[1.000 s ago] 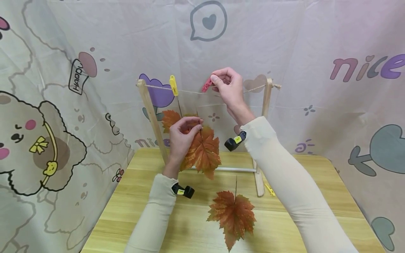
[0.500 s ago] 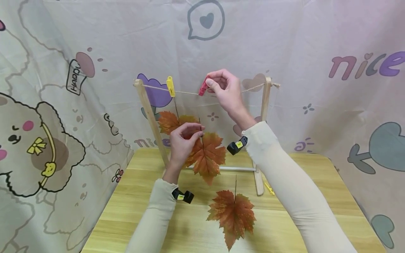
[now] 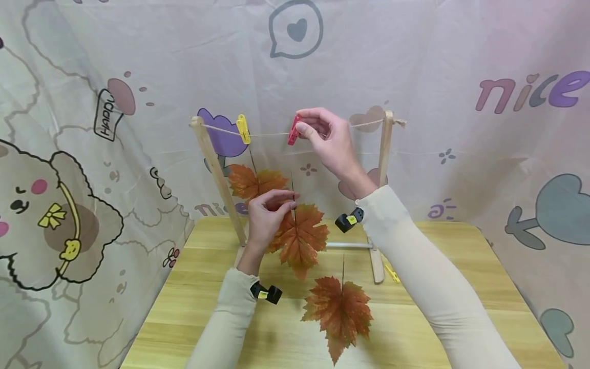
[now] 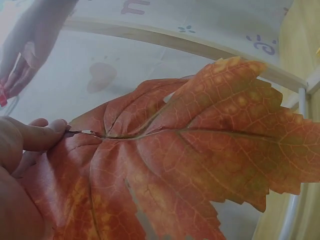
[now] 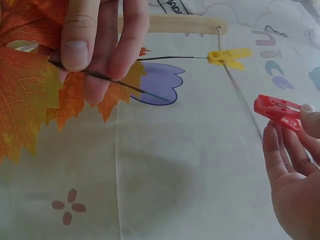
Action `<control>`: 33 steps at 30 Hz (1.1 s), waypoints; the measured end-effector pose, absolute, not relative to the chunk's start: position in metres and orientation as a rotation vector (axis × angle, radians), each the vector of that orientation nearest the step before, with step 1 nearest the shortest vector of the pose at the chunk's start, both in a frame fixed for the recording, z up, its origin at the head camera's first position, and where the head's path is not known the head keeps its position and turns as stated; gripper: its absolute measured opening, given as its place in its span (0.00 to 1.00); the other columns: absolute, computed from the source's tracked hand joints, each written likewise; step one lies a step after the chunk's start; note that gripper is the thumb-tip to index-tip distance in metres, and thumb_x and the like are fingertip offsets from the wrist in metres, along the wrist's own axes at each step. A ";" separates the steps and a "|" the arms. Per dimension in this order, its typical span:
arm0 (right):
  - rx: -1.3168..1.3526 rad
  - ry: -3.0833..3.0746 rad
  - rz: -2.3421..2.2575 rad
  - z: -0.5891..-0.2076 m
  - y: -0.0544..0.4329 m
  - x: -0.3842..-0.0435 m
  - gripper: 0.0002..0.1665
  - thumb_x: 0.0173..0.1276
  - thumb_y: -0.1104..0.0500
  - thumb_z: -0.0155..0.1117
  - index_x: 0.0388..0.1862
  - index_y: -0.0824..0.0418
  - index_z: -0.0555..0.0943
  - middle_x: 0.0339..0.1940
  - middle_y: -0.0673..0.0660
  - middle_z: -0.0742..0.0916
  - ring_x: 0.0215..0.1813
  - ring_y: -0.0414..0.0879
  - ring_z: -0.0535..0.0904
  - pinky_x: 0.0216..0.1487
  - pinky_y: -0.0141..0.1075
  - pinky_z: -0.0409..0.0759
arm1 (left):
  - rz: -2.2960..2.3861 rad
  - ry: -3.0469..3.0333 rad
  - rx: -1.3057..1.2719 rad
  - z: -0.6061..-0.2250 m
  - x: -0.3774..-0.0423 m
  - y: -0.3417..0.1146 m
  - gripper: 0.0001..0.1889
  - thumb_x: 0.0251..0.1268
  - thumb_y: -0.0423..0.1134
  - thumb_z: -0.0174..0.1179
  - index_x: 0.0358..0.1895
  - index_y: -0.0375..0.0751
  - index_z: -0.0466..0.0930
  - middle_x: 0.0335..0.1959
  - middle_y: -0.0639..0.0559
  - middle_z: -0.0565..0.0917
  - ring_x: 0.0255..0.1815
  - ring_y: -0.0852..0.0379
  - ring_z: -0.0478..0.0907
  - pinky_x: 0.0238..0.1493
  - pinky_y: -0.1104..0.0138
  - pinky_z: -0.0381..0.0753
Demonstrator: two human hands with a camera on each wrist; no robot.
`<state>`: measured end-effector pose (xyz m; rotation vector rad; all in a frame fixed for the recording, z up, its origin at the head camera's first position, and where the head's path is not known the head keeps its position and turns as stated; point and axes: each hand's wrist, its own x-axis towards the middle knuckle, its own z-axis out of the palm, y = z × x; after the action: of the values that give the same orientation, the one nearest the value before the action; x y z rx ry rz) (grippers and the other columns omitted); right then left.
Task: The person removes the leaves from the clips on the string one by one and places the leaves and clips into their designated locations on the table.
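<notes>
Above the back part of the table (image 3: 175,307), a string (image 3: 269,135) runs between the left post (image 3: 218,182) and the right post (image 3: 386,148) of a wooden frame, with both hands raised near it. The left wrist view shows close up what the head view leaves small: the thumb and fingers of the left hand (image 3: 267,218) pinching the held leaf (image 3: 301,241) by its stem, near the blade, whose veins stand out plainly. The right wrist view adds the free end of that stem, poking out past the fingers, and shows the upper yellow clip (image 3: 243,129) gripping the stem of the hanging leaf (image 3: 251,182) at the string. Only the head view takes in the loose leaf (image 3: 338,312), flat on the table about midway between its left and right edges. The held leaf hangs below and to the right of the left hand, and lower than the right hand (image 3: 334,141), which pinches the red clip (image 3: 293,130) between thumb and fingers beside the string; I cannot tell whether clip and string touch. Counted up, there are three leaves, one held, one hanging and one lying, and three clips: the red one and two yellow, the lower yellow clip (image 3: 392,273) resting on the table just beside the frame's right foot, towards the back right corner.
</notes>
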<state>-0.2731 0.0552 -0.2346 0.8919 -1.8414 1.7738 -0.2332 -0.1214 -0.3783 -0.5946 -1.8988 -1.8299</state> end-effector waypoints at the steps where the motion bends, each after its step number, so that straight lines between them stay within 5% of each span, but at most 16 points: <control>1: 0.892 -1.847 1.759 -0.233 0.055 -0.269 0.16 0.71 0.72 0.65 0.55 0.78 0.81 0.47 0.70 0.87 0.47 0.55 0.87 0.54 0.39 0.84 | -1.833 -1.900 -0.591 -0.380 -0.233 -0.121 0.09 0.63 0.25 0.69 0.46 0.28 0.88 0.43 0.37 0.89 0.41 0.32 0.87 0.43 0.65 0.87; 16: 0.910 -1.899 1.656 -0.260 0.073 -0.265 0.18 0.72 0.62 0.70 0.59 0.65 0.84 0.48 0.55 0.89 0.49 0.45 0.86 0.54 0.40 0.83 | -1.818 -1.905 -0.563 -0.396 -0.227 -0.123 0.09 0.63 0.25 0.70 0.46 0.30 0.88 0.43 0.38 0.89 0.37 0.37 0.87 0.42 0.66 0.87; 33: 0.809 -1.893 1.626 -0.306 0.094 -0.248 0.17 0.69 0.65 0.72 0.56 0.66 0.85 0.47 0.58 0.90 0.50 0.46 0.87 0.53 0.38 0.84 | -1.899 -1.945 -0.560 -0.425 -0.213 -0.125 0.09 0.63 0.24 0.69 0.46 0.29 0.88 0.41 0.36 0.89 0.33 0.40 0.88 0.37 0.66 0.87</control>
<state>-0.2485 0.0940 -0.3063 0.8090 -1.8930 1.6259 -0.2134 -0.1249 -0.4247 -0.5601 -1.9451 -1.8993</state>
